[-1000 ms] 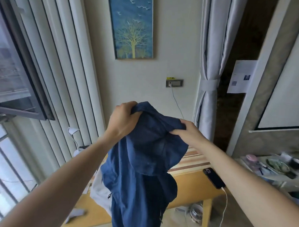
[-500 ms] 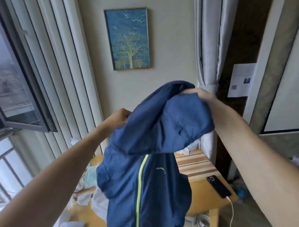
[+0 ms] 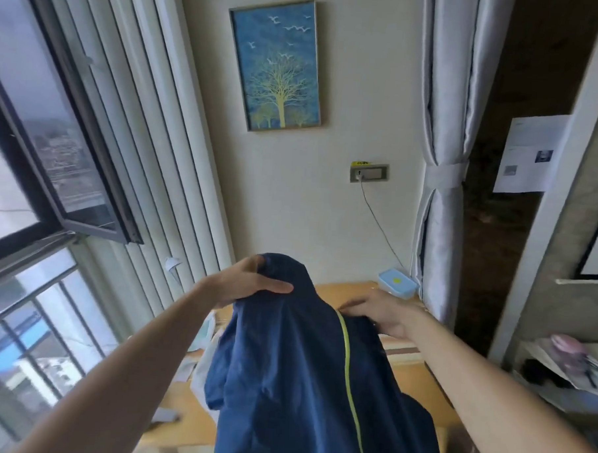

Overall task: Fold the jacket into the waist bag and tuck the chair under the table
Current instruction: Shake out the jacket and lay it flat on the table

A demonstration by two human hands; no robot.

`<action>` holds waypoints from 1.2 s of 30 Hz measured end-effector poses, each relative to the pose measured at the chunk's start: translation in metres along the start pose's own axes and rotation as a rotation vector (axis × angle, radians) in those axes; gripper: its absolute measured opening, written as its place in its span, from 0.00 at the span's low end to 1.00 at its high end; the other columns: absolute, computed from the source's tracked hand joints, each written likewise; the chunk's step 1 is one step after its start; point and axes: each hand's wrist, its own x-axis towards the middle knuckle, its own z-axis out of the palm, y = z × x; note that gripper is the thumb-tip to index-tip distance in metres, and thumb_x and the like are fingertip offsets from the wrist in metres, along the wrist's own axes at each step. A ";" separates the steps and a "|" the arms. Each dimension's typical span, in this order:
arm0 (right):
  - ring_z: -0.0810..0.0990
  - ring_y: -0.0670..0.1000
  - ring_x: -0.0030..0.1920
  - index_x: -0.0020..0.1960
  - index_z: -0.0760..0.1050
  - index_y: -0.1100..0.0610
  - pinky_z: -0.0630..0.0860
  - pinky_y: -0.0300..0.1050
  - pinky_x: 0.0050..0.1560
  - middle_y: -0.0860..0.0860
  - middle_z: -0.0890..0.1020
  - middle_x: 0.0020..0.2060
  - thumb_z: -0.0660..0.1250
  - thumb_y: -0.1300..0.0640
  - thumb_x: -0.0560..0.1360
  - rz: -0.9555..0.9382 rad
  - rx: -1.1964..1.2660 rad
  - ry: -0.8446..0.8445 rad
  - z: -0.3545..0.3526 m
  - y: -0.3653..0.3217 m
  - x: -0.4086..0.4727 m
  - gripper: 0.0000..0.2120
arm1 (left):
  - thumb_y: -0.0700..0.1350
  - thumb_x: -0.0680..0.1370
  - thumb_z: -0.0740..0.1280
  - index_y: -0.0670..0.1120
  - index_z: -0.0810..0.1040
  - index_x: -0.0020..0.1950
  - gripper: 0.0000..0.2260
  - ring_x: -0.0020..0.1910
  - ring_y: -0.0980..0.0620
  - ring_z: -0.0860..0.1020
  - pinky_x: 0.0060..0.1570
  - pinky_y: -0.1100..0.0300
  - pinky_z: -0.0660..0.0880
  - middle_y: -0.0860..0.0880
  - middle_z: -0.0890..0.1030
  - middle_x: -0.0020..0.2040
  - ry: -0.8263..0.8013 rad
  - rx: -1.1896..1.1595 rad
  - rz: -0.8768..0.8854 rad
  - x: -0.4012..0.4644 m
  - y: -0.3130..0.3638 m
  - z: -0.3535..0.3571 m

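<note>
A pale-walled room with a window on the left is seen, and a wooden counter (image 3: 417, 378) is set against the far wall. Nearest the camera, two bare forearms are extended over the counter, and a dark blue jacket (image 3: 294, 376) with a lime-green zipper line is held up above it, its lower part hanging down out of the bottom of the view. The top of the jacket is gripped by the left hand (image 3: 245, 285), the thumb laid across the fabric and the fingers closed behind the bunched peak. The right hand (image 3: 379, 313) is blurred; its fingers are curled onto the jacket's edge just beside the upper end of the zipper, but whether the cloth is firmly pinched cannot be told. White and pale-blue items are partly hidden behind the jacket on its left side. Beyond the jacket, at the far right corner of the counter, a light blue box (image 3: 397, 283) is placed. Above that, a wall socket (image 3: 369, 173) is fixed, with a cable running down from it toward the counter. Higher on the wall, above the jacket, a framed tree painting (image 3: 275, 66) is hung. A tied grey curtain (image 3: 443, 157) is seen to the right of the jacket.
</note>
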 end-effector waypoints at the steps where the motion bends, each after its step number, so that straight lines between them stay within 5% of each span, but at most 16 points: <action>1: 0.85 0.53 0.48 0.50 0.84 0.60 0.82 0.48 0.53 0.57 0.87 0.48 0.77 0.62 0.72 -0.012 0.030 -0.013 -0.012 0.002 -0.001 0.08 | 0.39 0.73 0.78 0.42 0.80 0.64 0.20 0.58 0.44 0.85 0.65 0.43 0.78 0.44 0.86 0.58 0.010 -0.001 -0.020 -0.002 -0.002 0.003; 4: 0.84 0.51 0.40 0.47 0.81 0.59 0.80 0.42 0.39 0.56 0.84 0.43 0.78 0.62 0.69 -0.121 0.197 -0.060 -0.050 -0.008 -0.013 0.09 | 0.39 0.73 0.78 0.44 0.79 0.65 0.22 0.60 0.45 0.84 0.66 0.44 0.77 0.45 0.86 0.60 0.008 0.011 -0.009 -0.005 -0.003 0.008; 6: 0.83 0.50 0.38 0.49 0.81 0.57 0.79 0.42 0.37 0.53 0.84 0.40 0.80 0.48 0.67 -0.179 0.376 -0.063 -0.070 -0.018 -0.021 0.18 | 0.35 0.73 0.76 0.42 0.79 0.65 0.21 0.61 0.43 0.83 0.65 0.46 0.77 0.43 0.85 0.61 -0.015 -0.015 0.031 -0.008 0.005 0.012; 9: 0.85 0.55 0.55 0.59 0.82 0.55 0.79 0.49 0.56 0.54 0.87 0.54 0.75 0.30 0.63 0.001 0.291 -0.119 -0.071 -0.014 -0.023 0.35 | 0.32 0.70 0.75 0.41 0.77 0.65 0.24 0.62 0.42 0.83 0.61 0.50 0.79 0.43 0.85 0.60 -0.066 -0.059 0.070 -0.011 0.025 0.021; 14: 0.83 0.58 0.59 0.59 0.82 0.62 0.77 0.50 0.63 0.59 0.84 0.60 0.70 0.55 0.77 -0.008 0.194 -0.367 -0.045 0.003 -0.021 0.15 | 0.29 0.70 0.71 0.41 0.77 0.64 0.24 0.60 0.43 0.83 0.58 0.55 0.81 0.44 0.86 0.59 -0.199 0.064 0.064 -0.005 0.043 0.033; 18: 0.82 0.58 0.57 0.58 0.81 0.60 0.79 0.49 0.59 0.56 0.85 0.55 0.76 0.59 0.71 -0.254 0.278 -0.262 -0.072 -0.021 -0.015 0.16 | 0.36 0.67 0.76 0.35 0.77 0.63 0.25 0.59 0.38 0.83 0.64 0.39 0.77 0.37 0.84 0.60 -0.059 0.280 0.041 0.002 0.041 0.019; 21: 0.81 0.57 0.58 0.57 0.80 0.57 0.73 0.57 0.67 0.56 0.84 0.55 0.84 0.53 0.60 -0.410 0.428 -0.130 -0.091 -0.040 -0.013 0.29 | 0.47 0.67 0.79 0.45 0.79 0.63 0.25 0.58 0.46 0.84 0.62 0.43 0.79 0.46 0.86 0.58 0.067 0.396 0.079 0.007 0.045 0.021; 24: 0.83 0.56 0.58 0.59 0.75 0.64 0.76 0.54 0.66 0.59 0.84 0.57 0.82 0.56 0.65 -0.428 0.066 -0.159 -0.082 -0.054 -0.024 0.28 | 0.55 0.69 0.79 0.47 0.82 0.62 0.24 0.53 0.52 0.85 0.58 0.46 0.82 0.48 0.87 0.54 0.207 0.431 0.147 0.011 0.052 0.028; 26: 0.83 0.53 0.55 0.56 0.75 0.60 0.79 0.47 0.60 0.56 0.85 0.52 0.80 0.62 0.69 -0.466 -0.158 -0.121 -0.082 -0.063 -0.031 0.20 | 0.54 0.69 0.78 0.44 0.85 0.54 0.19 0.45 0.51 0.85 0.51 0.42 0.82 0.42 0.87 0.46 0.341 0.452 0.243 0.011 0.055 0.024; 29: 0.84 0.54 0.54 0.55 0.79 0.56 0.81 0.49 0.58 0.54 0.86 0.52 0.78 0.67 0.67 -0.661 0.195 -0.030 -0.101 -0.079 -0.049 0.19 | 0.43 0.74 0.77 0.49 0.87 0.53 0.08 0.47 0.53 0.86 0.49 0.52 0.84 0.52 0.89 0.45 0.433 0.365 0.375 0.009 0.057 0.012; 32: 0.83 0.56 0.60 0.64 0.77 0.58 0.79 0.51 0.60 0.56 0.84 0.59 0.74 0.69 0.71 -0.574 0.106 -0.213 -0.113 -0.082 -0.061 0.23 | 0.32 0.75 0.74 0.58 0.81 0.56 0.21 0.50 0.65 0.83 0.52 0.67 0.78 0.66 0.86 0.48 0.358 0.459 0.405 0.001 0.064 0.007; 34: 0.83 0.57 0.59 0.64 0.78 0.63 0.80 0.47 0.58 0.58 0.84 0.59 0.73 0.70 0.72 -0.521 -0.023 -0.267 -0.122 -0.079 -0.064 0.21 | 0.29 0.74 0.72 0.58 0.80 0.59 0.25 0.55 0.63 0.83 0.56 0.68 0.77 0.64 0.86 0.52 0.298 0.464 0.417 -0.001 0.066 0.002; 36: 0.85 0.56 0.54 0.58 0.82 0.63 0.81 0.46 0.54 0.58 0.86 0.54 0.73 0.69 0.68 -0.543 0.135 -0.225 -0.133 -0.084 -0.072 0.18 | 0.26 0.74 0.71 0.56 0.80 0.63 0.27 0.60 0.57 0.82 0.61 0.63 0.77 0.57 0.86 0.58 0.277 0.426 0.444 -0.002 0.068 -0.002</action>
